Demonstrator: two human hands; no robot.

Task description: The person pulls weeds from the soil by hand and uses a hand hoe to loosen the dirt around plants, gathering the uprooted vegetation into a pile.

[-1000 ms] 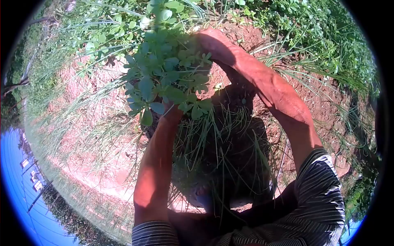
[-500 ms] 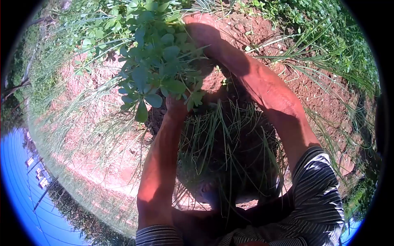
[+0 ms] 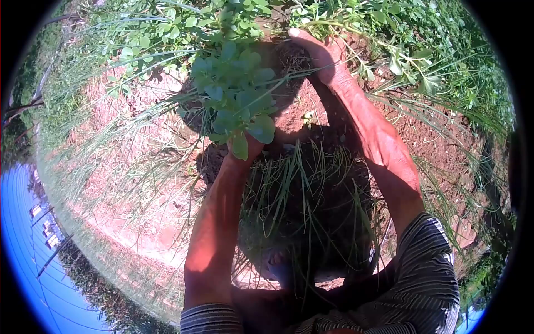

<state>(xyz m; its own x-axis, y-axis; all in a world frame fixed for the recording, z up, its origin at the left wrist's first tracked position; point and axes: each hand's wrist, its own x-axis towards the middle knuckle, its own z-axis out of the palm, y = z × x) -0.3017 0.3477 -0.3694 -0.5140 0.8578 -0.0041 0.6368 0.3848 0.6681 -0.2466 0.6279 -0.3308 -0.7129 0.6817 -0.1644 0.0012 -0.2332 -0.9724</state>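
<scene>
A bunch of broad-leaved green plants [image 3: 236, 92] rises over my left hand [image 3: 246, 146], which is closed around its lower stems and partly covered by the leaves. Farther up and to the right, my right hand [image 3: 325, 55] reaches to the soil at the edge of the leafy growth. Its thumb points left, and a leafy stem [image 3: 356, 29] runs just above it to the right. The undersides of its fingers are hard to see, so its hold is unclear.
Thin grass-like plants [image 3: 286, 178] grow in the shaded soil between my forearms. Reddish soil [image 3: 428, 131] with long blades lies at the right. Dense leafy weeds [image 3: 445, 33] cover the top right. A foot [image 3: 276, 258] shows below.
My right hand has moved right and away from the bunch, and now shows beside a leafy stem. The bunch in my left hand has shifted slightly right and looks narrower.
</scene>
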